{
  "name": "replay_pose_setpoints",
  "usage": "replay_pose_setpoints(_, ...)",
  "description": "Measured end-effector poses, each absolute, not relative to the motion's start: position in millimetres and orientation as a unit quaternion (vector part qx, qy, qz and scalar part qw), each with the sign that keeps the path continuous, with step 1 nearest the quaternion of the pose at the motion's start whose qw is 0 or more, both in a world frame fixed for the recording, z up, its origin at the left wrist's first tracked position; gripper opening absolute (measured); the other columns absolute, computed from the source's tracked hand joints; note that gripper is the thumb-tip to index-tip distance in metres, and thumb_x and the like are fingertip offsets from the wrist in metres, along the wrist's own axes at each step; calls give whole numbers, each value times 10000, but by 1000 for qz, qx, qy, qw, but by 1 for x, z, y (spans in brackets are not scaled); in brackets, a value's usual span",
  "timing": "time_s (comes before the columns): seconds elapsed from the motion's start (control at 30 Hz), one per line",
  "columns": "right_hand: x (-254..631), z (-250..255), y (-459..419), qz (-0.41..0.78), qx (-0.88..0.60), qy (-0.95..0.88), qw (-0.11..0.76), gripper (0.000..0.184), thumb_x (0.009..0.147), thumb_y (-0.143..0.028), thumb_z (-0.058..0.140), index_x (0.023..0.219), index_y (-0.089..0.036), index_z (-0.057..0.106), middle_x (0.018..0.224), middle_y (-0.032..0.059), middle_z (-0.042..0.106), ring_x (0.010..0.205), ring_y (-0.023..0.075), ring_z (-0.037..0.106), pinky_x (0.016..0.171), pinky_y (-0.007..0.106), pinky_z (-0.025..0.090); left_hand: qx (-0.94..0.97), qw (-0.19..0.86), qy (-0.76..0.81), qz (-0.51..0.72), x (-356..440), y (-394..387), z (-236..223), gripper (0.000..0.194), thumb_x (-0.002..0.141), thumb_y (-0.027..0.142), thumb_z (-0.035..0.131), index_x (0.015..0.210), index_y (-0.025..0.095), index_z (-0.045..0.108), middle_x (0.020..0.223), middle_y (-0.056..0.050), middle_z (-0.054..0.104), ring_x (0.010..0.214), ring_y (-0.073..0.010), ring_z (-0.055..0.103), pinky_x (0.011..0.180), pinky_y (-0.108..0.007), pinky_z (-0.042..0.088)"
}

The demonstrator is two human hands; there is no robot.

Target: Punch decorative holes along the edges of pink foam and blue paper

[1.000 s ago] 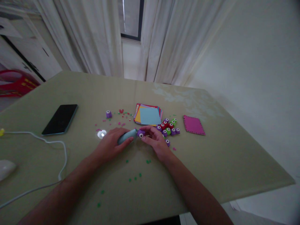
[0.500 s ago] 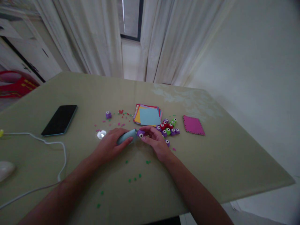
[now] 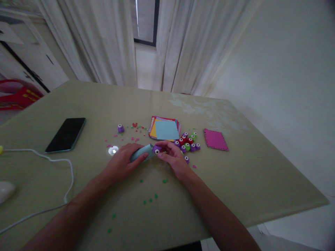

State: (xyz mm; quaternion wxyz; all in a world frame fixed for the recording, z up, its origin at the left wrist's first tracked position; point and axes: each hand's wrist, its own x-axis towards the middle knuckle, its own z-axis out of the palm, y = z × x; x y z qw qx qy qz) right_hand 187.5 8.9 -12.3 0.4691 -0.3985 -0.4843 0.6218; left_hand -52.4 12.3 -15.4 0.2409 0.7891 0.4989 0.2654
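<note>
A curled light-blue sheet of paper (image 3: 141,152) is gripped by my left hand (image 3: 125,157), thumb on the near side and fingers behind. My right hand (image 3: 174,157) pinches a small purple paper punch (image 3: 157,150) with a white, dark-centred top. The punch meets the right edge of the blue paper; how far the paper goes into it is hidden. Just behind and right of my right hand stands a cluster of purple, red and green punches (image 3: 187,141). A purple punch (image 3: 120,128) stands alone at the back left.
A stack of coloured paper squares (image 3: 167,129) lies beyond my hands. To the right is a pink square with punched edges (image 3: 216,139). Green paper bits (image 3: 150,200) and pink bits are scattered about. A tablet (image 3: 66,134), white cable (image 3: 70,174) and white mouse (image 3: 5,190) lie left.
Both hands keep the same hold on the blue paper and the purple punch. Only a very slight shift of the view shows.
</note>
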Motion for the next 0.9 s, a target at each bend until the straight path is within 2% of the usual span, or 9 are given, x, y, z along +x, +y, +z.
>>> replay_pose_setpoints(0.3,188,-13,10,625,-392,-488,466,352,776,-261,856,1122,-262,791,1087,15,765,982,192,649,889,318,508,789,239,497,273,-53,13,-19,529,1045,666,513,1171,204,738,1099,-101,787,993,-307,723,901,-412,538)
replay_pose_setpoints(0.9,189,-9,8,640,-392,-503,429,361,796,-272,842,1150,-251,774,1124,29,768,1057,211,689,989,374,523,791,241,495,267,-52,14,-18,521,1050,657,515,1183,205,737,1095,-106,783,991,-305,716,892,-423,531)
